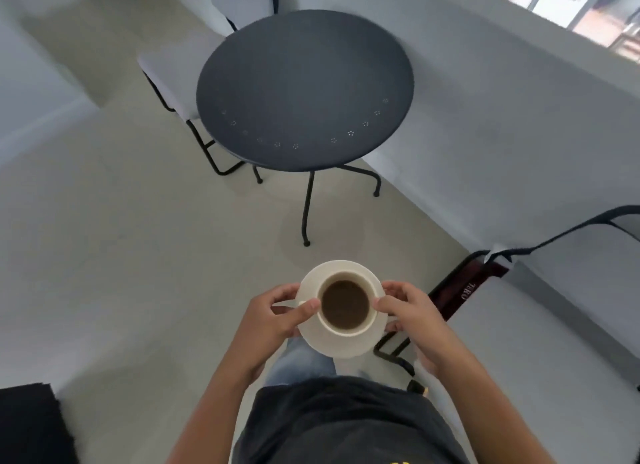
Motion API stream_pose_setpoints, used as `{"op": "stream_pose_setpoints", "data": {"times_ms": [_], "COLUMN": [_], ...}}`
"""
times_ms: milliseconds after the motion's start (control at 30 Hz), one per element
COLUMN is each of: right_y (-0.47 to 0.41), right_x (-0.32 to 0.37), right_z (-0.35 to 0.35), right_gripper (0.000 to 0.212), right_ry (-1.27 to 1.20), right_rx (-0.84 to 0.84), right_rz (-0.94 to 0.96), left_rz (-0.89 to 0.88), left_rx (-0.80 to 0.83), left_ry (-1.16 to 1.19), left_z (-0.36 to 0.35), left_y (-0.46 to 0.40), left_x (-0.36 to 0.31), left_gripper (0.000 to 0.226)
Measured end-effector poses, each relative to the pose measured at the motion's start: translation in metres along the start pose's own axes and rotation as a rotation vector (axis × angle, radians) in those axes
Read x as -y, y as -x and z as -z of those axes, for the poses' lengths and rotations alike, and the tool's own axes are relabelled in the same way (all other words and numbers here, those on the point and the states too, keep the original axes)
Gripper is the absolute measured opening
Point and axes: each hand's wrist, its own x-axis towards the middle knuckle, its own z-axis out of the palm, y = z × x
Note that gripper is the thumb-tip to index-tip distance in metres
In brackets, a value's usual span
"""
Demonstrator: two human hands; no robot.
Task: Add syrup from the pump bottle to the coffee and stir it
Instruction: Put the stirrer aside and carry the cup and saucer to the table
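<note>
Coffee cup (pixel 347 304) on saucer (pixel 341 345), between hands (pixel 273 321)

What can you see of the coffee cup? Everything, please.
The cup is cream, with a matte ceramic look, round, upright and open-topped. It holds brown, milky-looking coffee to below the rim. It stands on a matching saucer, carried in the air above the floor, short of the round dark table. The left hand and right hand grip the saucer's edges, thumbs against the cup's sides. No handle or spoon is clearly visible.
</note>
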Motion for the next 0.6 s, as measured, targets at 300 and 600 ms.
{"op": "stream_pose_setpoints", "data": {"times_ms": [300, 600], "right_y": [-0.139, -0.268], "right_x": [0.097, 0.173], "right_z": [-0.043, -0.064], "right_gripper": [0.029, 0.042], "right_ry": [-0.055, -0.063], "right_rx": [-0.053, -0.057], "right_rz": [-0.052, -0.133], "left_rz": [0.017, 0.099], "left_rx": [0.059, 0.046], "left_ry": [-0.010, -0.044], "left_z": [0.059, 0.087], "left_y": [-0.157, -0.293], "left_x": [-0.072, -0.120], "left_gripper": [0.044, 0.050]}}
